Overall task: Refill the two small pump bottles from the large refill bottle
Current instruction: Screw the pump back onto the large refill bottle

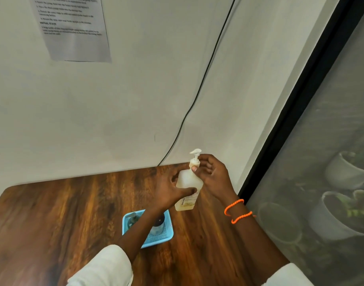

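The large refill bottle [189, 183] is translucent white with a little yellowish liquid at its bottom and a white pump head. It stands near the table's far right corner. My left hand [173, 190] grips its body from the left. My right hand [210, 172] pinches the pump collar at the neck with thumb and fingers. Two small pump bottles stand in a blue mesh tray [168, 234]: one on the left [133, 219], one with a dark top [158, 223] partly hidden behind my left forearm.
The wooden table [63, 213] meets a white wall at the back. A black cable [197, 89] runs down the wall to the table's edge. A printed sheet [74, 27] hangs on the wall. A dark-framed window [300, 120] with potted plants behind it lies to the right.
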